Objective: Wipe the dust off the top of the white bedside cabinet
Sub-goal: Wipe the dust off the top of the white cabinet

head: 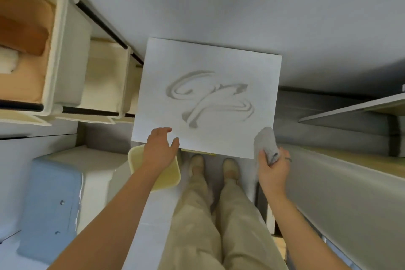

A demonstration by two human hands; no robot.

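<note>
The grip of the right hand (pixel 272 170) is closed round a soft grey folded cloth (pixel 266 141), fingers curled over its near end, with a dark ring (pixel 288 159) on one finger. The cloth stands up from the hand and its far end lies over the near right corner of the white bedside cabinet (pixel 219 61). The left hand (pixel 160 149) holds nothing: its grip is open, fingers relaxed and spread over the near left edge of the flat square cabinet top. I cannot tell whether it presses down.

In the middle of the top, well apart from both hands, grey dust (pixel 210 98) shows in curling smeared streaks.

Below the left hand a pale yellow plastic bin (pixel 137 158) stands on the floor just beside the cabinet. Between the arms are beige trousers (pixel 197 226) and beige shoes (pixel 197 164), toes at the cabinet's near edge. A pale blue box (pixel 50 204) sits near left, and cream storage bins (pixel 105 79) on black rails fill the far left.
</note>
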